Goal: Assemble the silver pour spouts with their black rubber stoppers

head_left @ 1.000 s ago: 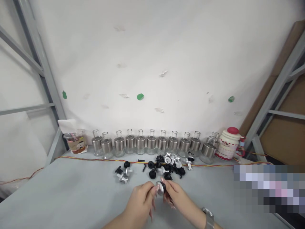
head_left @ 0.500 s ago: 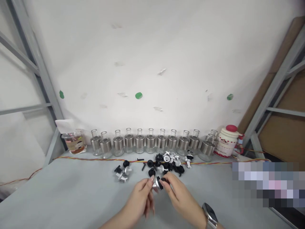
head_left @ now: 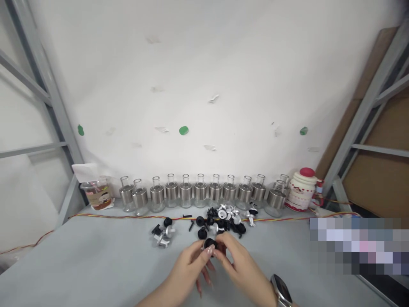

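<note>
Both hands meet over the grey table around one small bottle stopper [head_left: 210, 244], black in the middle with a silver rim. My left hand [head_left: 195, 261] pinches it from the left, its thumb lying across the black face. From the right, my right hand [head_left: 232, 256] grips the same piece between thumb and fingers; its underside is hidden. Just beyond the fingers lies a pile of black and silver stopper parts [head_left: 223, 213]. A smaller group of such parts [head_left: 163, 235] sits to the left, and two thin black pins [head_left: 191, 225] lie between.
A row of glass bottles with metal bands [head_left: 185, 189] stands along the wall. A drink cup [head_left: 98, 197] is at the left end, a white jar with a red lid [head_left: 300, 189] at the right. A red and yellow wire [head_left: 134, 216] runs across the table [head_left: 79, 264].
The stopper has turned so its black side faces up toward me. My left thumb has moved from its edge onto the black face. The camera view has shifted slightly.
</note>
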Motion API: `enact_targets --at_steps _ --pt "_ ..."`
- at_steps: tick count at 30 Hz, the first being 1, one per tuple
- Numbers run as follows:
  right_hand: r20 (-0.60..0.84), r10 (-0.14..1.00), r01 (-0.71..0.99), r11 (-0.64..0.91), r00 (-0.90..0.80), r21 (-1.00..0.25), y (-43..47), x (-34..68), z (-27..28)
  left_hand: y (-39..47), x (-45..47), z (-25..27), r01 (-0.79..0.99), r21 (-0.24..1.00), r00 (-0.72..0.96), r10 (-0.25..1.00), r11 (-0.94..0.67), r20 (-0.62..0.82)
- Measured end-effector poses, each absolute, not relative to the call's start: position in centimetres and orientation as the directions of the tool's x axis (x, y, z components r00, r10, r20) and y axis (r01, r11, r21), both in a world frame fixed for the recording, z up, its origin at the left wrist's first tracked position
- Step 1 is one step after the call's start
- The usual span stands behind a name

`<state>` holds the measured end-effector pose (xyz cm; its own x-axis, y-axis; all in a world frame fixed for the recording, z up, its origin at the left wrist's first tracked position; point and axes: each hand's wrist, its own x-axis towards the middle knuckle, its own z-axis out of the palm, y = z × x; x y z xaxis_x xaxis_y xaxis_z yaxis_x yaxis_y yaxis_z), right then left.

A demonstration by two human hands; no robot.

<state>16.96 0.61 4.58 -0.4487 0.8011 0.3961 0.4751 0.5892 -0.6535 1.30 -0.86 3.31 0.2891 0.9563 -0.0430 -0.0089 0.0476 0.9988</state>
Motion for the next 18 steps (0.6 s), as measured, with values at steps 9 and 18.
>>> enact_targets --at_steps 9,18 --pt "0.365 0.762 0.514 0.636 -0.535 -0.575 0.5 17.1 4.8 0.4 1.0 2.0 -0.189 0.911 0.377 0.884 0.367 -0.278" --pt "0.143 0.916 0.371 0.29 -0.375 -0.882 0.3 16.1 4.1 -0.4 1.7 2.5 -0.264 0.933 0.352 0.925 0.246 -0.144"
